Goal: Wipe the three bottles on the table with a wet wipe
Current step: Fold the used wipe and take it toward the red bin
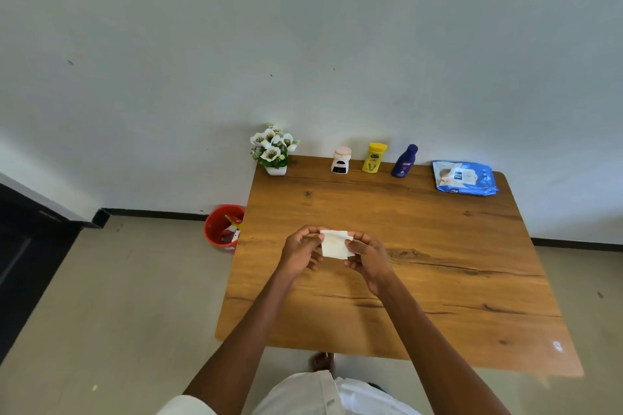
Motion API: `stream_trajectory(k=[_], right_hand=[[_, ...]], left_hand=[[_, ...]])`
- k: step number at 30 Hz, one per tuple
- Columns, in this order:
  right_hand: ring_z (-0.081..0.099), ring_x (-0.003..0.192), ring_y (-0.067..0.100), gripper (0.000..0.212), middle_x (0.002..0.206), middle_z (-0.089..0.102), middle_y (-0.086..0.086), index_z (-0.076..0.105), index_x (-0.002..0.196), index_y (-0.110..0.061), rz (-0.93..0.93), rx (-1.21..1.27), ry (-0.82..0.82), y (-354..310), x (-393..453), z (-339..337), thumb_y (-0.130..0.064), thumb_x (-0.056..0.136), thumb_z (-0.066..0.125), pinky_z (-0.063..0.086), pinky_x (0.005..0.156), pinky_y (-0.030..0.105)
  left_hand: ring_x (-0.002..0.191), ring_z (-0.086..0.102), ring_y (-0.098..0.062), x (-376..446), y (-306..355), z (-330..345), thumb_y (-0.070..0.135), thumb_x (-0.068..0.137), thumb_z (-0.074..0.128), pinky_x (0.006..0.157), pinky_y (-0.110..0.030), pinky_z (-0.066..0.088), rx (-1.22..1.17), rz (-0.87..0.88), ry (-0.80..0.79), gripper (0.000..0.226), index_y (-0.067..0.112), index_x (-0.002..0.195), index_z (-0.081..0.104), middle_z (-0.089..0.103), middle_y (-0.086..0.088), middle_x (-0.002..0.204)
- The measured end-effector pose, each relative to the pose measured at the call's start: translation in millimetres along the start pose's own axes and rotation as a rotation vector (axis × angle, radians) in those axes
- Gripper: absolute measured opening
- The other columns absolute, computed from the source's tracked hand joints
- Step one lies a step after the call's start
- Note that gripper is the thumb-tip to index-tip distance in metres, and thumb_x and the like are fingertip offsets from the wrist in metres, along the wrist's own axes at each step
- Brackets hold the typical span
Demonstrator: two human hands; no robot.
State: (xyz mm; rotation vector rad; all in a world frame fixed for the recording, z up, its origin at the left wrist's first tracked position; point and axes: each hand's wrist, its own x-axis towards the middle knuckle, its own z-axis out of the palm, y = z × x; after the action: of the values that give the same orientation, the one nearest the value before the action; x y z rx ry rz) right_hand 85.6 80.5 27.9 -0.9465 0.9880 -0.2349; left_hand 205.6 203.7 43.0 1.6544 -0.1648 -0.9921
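Three bottles stand in a row at the far edge of the wooden table [438, 263]: a white bottle [341, 161] with a pink top, a yellow bottle [374, 158] and a dark blue bottle [404, 161]. Above the table's middle, my left hand [301, 252] and my right hand [368, 257] both pinch a folded white wet wipe [334, 244] by its two sides. The wipe hangs between them, well short of the bottles.
A blue pack of wet wipes [464, 178] lies at the far right of the table. A small white pot of artificial flowers [274, 150] stands at the far left corner. A red bucket [223, 225] sits on the floor left of the table.
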Motion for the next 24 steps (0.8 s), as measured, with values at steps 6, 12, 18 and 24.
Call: stream_trajectory(k=[6, 12, 18, 24], right_hand=[[0.068, 0.084, 0.022, 0.03, 0.103, 0.074, 0.012, 0.077, 0.096, -0.006, 0.021, 0.047, -0.079, 7.9, -25.9, -6.0, -0.005, 0.093, 0.047, 0.059, 0.076, 0.031], [0.066, 0.077, 0.012, 0.017, 0.093, 0.066, 0.007, 0.07, 0.11, -0.007, -0.124, -0.113, -0.125, 29.1, -58.8, -4.6, -0.01, 0.093, 0.07, 0.058, 0.069, 0.026], [0.061, 0.076, 0.015, 0.026, 0.09, 0.061, 0.007, 0.068, 0.116, -0.008, -0.2, -0.282, -0.155, 52.9, -89.8, 15.9, 0.002, 0.092, 0.066, 0.055, 0.07, 0.028], [0.066, 0.076, 0.011, 0.013, 0.088, 0.075, 0.0, 0.072, 0.102, -0.02, -0.308, -0.669, -0.23, 66.9, -102.0, 42.6, -0.019, 0.089, 0.074, 0.05, 0.069, 0.029]], left_hand=[[0.058, 0.062, -0.012, -37.5, 1.8, -14.2, 0.003, 0.091, 0.052, 0.047, -0.026, 0.045, -0.002, 0.021, -0.032, 0.034, 0.019, 0.091, 0.082, 0.076, 0.003, 0.084], [0.074, 0.065, -0.002, -73.4, -25.1, -19.8, 0.01, 0.093, 0.059, 0.06, -0.016, 0.047, 0.198, 0.213, 0.003, 0.027, 0.026, 0.088, 0.081, 0.077, 0.005, 0.095], [0.082, 0.064, -0.005, -109.6, -51.7, -35.8, 0.005, 0.088, 0.07, 0.071, -0.022, 0.055, 0.11, 0.265, 0.095, 0.029, 0.026, 0.107, 0.066, 0.068, 0.002, 0.092], [0.077, 0.067, -0.007, -126.6, -53.9, -66.1, 0.001, 0.088, 0.07, 0.065, -0.015, 0.054, 0.071, 0.177, 0.101, 0.015, 0.016, 0.092, 0.071, 0.071, 0.004, 0.087]])
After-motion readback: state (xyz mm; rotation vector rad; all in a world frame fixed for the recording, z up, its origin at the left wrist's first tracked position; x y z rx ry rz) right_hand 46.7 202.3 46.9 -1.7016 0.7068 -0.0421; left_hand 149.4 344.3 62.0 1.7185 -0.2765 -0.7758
